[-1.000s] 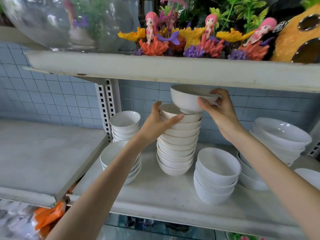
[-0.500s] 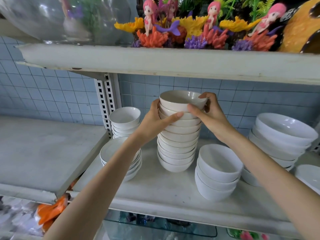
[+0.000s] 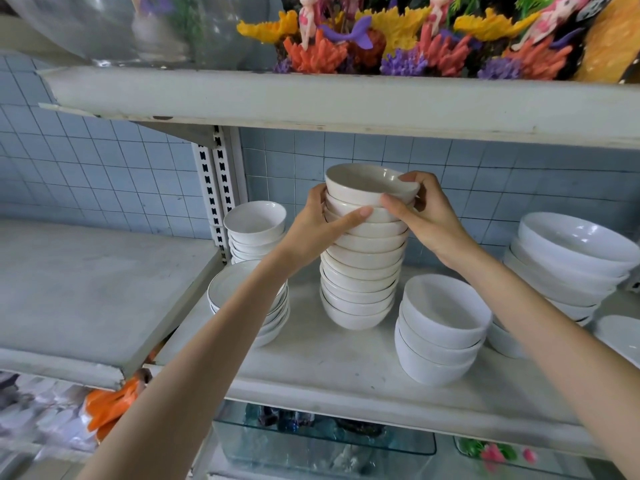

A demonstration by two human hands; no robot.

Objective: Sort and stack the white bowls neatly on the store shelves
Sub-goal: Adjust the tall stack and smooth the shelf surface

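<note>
Down it has come: the top bowl (image 3: 367,187), held clear above the pile a second ago, now sits nested on the tall stack (image 3: 360,282), which stands toward the back of the shelf (image 3: 346,375), about midway along what I can see of it. The person's right hand (image 3: 426,216) grasps that bowl at its rim, thumb on the near wall and fingers curled round the far side. The left hand (image 3: 318,226) clasps the bowls just beneath, thumb laid across the front. These look like glazed ceramic: stiff, smooth, slippery and quick to chip. A pile this tall is likely heavy and tippy, so I'd take it low on the bottom bowl with one hand and near the top with the other. Room is tight: the upper shelf (image 3: 346,105) hangs close overhead, a stack of three bowls (image 3: 440,327) stands just beside on the right, and shallow bowls (image 3: 225,289) sit near the left corner. Bare shelf shows along the front edge.
</note>
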